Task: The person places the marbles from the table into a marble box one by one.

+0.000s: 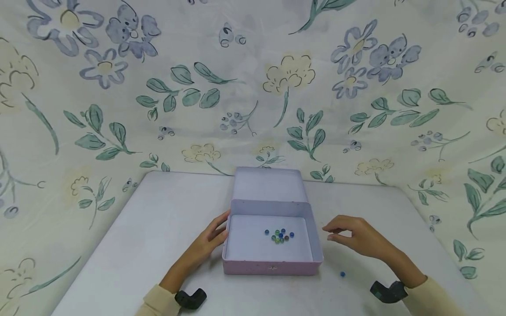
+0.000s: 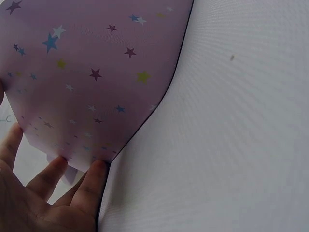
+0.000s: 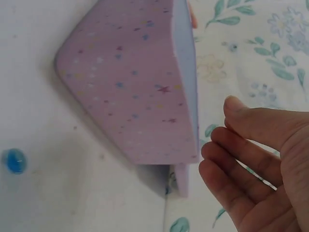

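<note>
A pink, star-printed box (image 1: 272, 268) stands on the table with its lid tipped back, its pale inside facing up. Several marbles (image 1: 280, 237), blue, green and one brownish, lie together on its floor. Against the box's left side rests my left hand (image 1: 208, 241); in the left wrist view its fingertips (image 2: 99, 169) touch the starred wall. My right hand (image 1: 357, 237) hovers off the box's right side, fingers loosely bent and nothing between them. One blue marble (image 1: 342, 274) lies outside the box on the table, below that hand; the right wrist view shows this marble (image 3: 16, 161) too.
The raised lid (image 1: 270, 184) leans away at the back of the box. A white table (image 1: 166, 197) extends on both sides, backed by a hanging floral cloth (image 1: 253, 87). Dark wrist-worn cameras (image 1: 191, 299) sit at both sleeves.
</note>
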`<action>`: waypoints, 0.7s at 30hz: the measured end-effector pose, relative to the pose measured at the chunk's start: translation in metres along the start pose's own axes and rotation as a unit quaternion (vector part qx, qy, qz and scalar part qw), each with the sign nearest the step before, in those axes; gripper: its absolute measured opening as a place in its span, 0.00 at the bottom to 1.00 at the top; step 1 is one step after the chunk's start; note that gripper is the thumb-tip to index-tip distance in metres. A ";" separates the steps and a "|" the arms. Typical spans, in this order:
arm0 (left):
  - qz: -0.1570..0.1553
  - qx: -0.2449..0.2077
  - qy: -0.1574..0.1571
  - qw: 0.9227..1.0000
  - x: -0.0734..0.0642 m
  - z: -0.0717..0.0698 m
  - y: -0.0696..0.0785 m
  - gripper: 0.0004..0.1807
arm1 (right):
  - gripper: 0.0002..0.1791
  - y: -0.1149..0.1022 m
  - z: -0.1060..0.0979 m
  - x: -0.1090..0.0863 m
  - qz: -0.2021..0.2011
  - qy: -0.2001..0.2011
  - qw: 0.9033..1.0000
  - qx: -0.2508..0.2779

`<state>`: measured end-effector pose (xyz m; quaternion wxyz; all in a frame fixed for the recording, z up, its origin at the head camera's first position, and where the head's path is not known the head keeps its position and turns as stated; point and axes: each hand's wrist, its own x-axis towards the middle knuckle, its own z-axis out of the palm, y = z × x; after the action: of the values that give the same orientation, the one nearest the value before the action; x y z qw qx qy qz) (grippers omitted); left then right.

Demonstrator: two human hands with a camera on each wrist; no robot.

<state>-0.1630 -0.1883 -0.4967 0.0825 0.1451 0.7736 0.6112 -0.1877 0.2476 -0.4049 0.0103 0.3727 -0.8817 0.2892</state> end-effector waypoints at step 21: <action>0.006 -0.008 -0.009 1.000 -0.002 -0.002 -0.002 0.33 | 0.10 0.033 0.038 -0.063 0.026 -0.075 0.995 0.052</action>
<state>-0.1614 -0.1910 -0.4986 0.0865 0.1545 0.7673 0.6164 -0.1562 0.2873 -0.4677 -0.0833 0.3702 -0.8731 0.3060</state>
